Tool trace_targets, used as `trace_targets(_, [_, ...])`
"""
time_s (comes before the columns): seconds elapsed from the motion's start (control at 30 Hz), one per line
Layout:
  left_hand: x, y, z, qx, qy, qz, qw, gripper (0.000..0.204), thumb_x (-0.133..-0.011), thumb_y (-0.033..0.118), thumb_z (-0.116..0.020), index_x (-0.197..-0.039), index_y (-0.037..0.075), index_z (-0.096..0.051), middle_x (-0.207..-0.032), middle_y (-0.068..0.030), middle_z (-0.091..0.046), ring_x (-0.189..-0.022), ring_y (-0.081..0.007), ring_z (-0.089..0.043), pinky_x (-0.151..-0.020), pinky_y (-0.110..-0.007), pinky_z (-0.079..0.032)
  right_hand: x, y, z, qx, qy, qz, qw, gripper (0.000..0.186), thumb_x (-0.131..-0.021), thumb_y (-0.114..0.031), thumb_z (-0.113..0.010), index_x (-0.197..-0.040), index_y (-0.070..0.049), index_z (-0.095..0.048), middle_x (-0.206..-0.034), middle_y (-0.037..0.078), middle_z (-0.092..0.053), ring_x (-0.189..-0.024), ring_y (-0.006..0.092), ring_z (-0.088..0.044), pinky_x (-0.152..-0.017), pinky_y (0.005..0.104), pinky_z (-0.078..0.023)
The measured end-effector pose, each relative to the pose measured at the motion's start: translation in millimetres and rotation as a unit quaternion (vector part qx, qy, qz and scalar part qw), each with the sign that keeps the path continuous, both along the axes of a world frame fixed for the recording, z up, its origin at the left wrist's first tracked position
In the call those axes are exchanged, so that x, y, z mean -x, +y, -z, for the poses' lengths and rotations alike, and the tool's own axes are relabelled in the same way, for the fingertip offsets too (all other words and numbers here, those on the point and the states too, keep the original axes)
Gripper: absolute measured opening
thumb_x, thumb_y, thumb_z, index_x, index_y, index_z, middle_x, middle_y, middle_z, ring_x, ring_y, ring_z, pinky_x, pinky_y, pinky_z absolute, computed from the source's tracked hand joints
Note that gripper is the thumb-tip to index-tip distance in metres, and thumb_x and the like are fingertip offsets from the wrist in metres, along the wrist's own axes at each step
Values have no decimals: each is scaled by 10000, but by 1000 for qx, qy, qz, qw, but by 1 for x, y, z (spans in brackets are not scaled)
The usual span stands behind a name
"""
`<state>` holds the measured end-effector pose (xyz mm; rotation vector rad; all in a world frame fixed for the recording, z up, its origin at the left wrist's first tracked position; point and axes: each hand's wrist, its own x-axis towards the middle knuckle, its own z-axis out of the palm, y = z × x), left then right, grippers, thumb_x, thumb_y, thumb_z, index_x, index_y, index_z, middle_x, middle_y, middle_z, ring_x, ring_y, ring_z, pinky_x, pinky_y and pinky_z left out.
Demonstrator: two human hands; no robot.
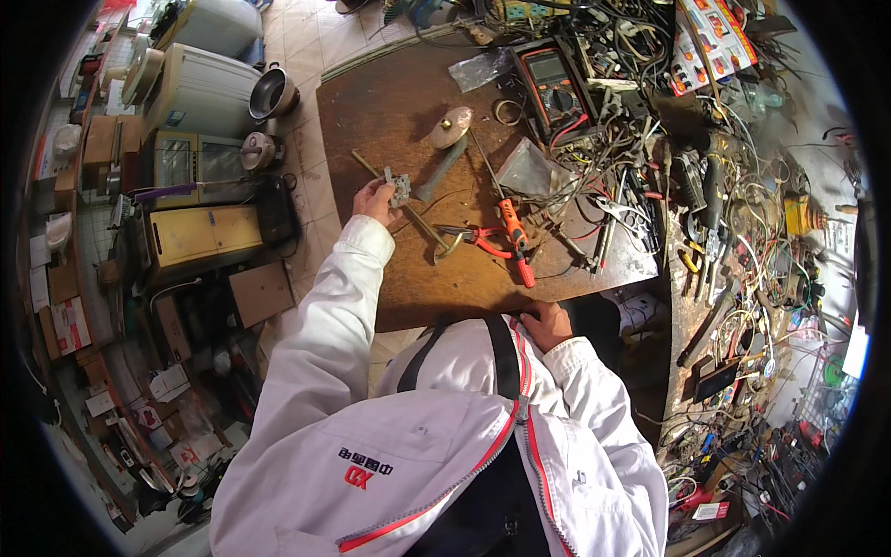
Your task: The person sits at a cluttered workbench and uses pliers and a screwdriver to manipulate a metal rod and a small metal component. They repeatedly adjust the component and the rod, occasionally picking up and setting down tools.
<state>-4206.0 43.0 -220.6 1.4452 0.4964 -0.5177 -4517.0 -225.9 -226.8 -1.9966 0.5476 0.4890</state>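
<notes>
My left hand (pixel 374 203), at the left part of the wooden table, is closed on a small grey metal bracket-like part (pixel 399 188). A thin brass-coloured rod (pixel 366 163) sticks out beyond that hand, and a flat metal strip with a curved end (pixel 432 234) lies on its near side; I cannot tell whether they join. Just beyond rests a dark metal bar (pixel 440 173) beside a round coppery disc (pixel 450 128). My right hand (pixel 548 325) is by the table's front edge against my jacket, fingers curled; whatever they hold, if anything, is hidden.
Red-handled pliers (pixel 489 243) and an orange screwdriver (pixel 513 234) lie mid-table. Behind them are a clear plastic bag (pixel 529 169), a metal ring (pixel 508 112) and a multimeter (pixel 554 88). Tangled wires and tools crowd the right side. A pot (pixel 272 93) stands left of the table.
</notes>
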Motion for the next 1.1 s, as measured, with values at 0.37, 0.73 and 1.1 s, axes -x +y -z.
trace_targets(0.37, [-10, -3, -13, -42, 5, 50, 998, 368, -915, 81, -595, -1265, 30, -493, -1106, -177, -655, -824, -312, -698, -672, -387, -548, 26, 7, 0, 29, 17, 115, 993, 250, -797, -237, -692, -952, -43, -718, -876, 233, -686, -852, 414, -662, -774, 464, -524])
trace_targets(0.73, [-47, -4, -10, -182, -29, 263, 947, 456, -893, 144, -632, -1317, 51, -493, -1145, -97, -628, -974, -283, -677, -821, -389, -533, 166, 128, 40, 12, 2, 451, 893, 263, -825, -201, -640, -950, 22, -699, -923, 241, -692, -889, 418, -664, -802, 447, -522])
trace_targets(1.1, [-15, 38, 39, -301, -412, 293, 808, 568, -944, 126, -589, -1431, -30, -343, -1312, -158, -538, -1152, -223, -543, -998, -340, -433, 228, 267, 182, -11, 62, 558, 827, 210, -865, -171, -641, -897, 34, -670, -860, 260, -666, -814, 445, -642, -717, 457, -503])
